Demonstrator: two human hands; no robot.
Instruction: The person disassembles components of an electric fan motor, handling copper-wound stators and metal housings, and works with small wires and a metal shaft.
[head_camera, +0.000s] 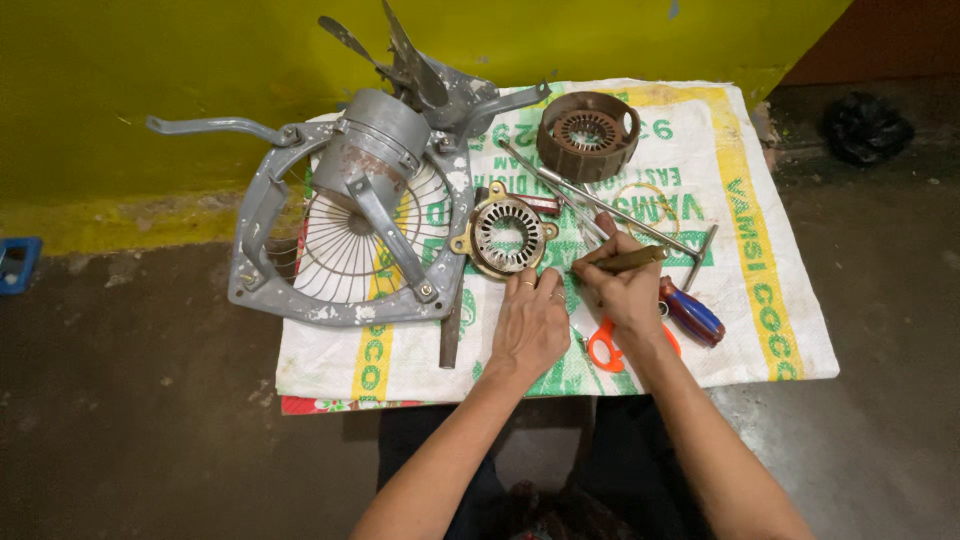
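Brass tool gripped in right hand fingers; left hand lies flat, fingers released, on sack.

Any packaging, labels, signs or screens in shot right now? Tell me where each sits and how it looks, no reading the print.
Printed woven sack: spread flat on the floor as a work mat under the fan parts and tools; rectangular, white, with yellow stripes and green lettering.
Flowered cloth: a red strip peeking from under the sack's near edge.
No signs or screens in view.
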